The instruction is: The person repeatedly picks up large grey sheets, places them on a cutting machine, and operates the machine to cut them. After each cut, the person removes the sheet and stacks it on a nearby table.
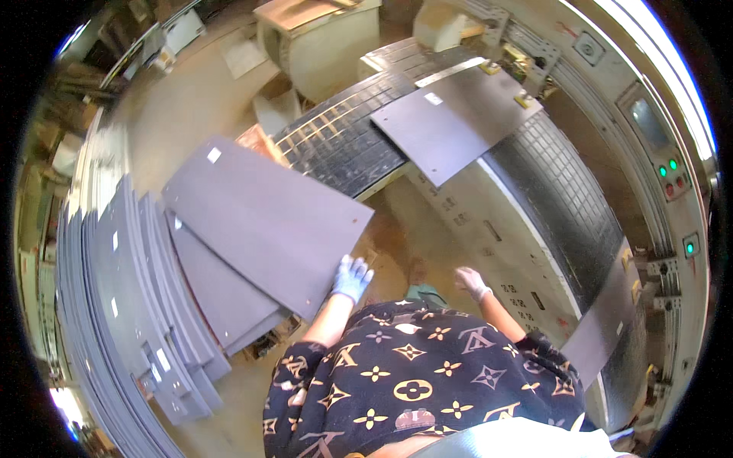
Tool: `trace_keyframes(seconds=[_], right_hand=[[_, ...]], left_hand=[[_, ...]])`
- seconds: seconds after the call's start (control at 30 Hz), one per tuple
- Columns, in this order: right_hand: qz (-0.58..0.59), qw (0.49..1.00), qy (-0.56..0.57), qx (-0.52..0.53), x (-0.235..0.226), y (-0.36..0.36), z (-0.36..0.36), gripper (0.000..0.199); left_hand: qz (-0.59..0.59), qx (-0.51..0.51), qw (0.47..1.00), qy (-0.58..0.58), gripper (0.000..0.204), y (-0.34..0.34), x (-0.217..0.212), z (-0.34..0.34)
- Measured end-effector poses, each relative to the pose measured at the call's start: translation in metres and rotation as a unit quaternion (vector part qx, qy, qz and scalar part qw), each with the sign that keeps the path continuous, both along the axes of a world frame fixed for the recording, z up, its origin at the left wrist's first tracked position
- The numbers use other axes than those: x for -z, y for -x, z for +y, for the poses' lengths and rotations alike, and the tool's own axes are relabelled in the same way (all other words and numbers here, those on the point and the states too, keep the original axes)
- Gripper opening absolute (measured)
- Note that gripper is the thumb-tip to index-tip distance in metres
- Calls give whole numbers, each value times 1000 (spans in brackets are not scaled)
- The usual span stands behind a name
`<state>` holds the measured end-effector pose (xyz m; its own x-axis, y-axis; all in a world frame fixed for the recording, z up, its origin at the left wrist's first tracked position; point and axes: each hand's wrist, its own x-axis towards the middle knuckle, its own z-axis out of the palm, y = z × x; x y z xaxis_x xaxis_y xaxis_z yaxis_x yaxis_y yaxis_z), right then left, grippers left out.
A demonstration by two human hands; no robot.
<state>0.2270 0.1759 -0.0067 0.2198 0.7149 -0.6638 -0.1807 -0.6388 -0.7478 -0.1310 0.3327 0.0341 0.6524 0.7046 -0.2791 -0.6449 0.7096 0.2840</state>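
Observation:
My left hand (352, 277), in a pale blue-white glove, grips the near corner edge of a large grey panel (263, 217) that tilts off a stack of similar grey panels (145, 305) at my left. My right hand (471, 282), also gloved, hangs free in the air with fingers apart, close to the white side of the machine table (489, 229), holding nothing. Another grey panel (450, 122) lies on the dark gridded machine bed (343, 145) ahead.
A control panel with green and red lights (672, 175) curves along the right. A beige machine housing (321, 42) stands at the back. More grey sheets lean along the left edge (92, 305). Brown floor (397, 237) shows between stack and machine.

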Motion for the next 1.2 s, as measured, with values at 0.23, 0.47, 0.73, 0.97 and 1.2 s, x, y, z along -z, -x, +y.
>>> trace_keyframes(seconds=[0.23,0.47,0.73,0.97,1.2], right_hand=[[303,943,-52,129,-66,-50,134,18],[269,935,-69,219,-65,-54,271,59],[311,871,-189,330,14,-82,299,48],[213,902,-130,352,-26,-49,280,53],[173,880,-190,399,6,-102,120,42]], left_hand=[[224,-149,945,185,29,-24,-53,-18],[235,-197,931,199,26,-28,-32,-58],[310,-271,899,148,19,-68,-45,-82],[388,-148,905,96,32,-45,-36,-84],[505,39,793,-338,24,-116,-68,12]])
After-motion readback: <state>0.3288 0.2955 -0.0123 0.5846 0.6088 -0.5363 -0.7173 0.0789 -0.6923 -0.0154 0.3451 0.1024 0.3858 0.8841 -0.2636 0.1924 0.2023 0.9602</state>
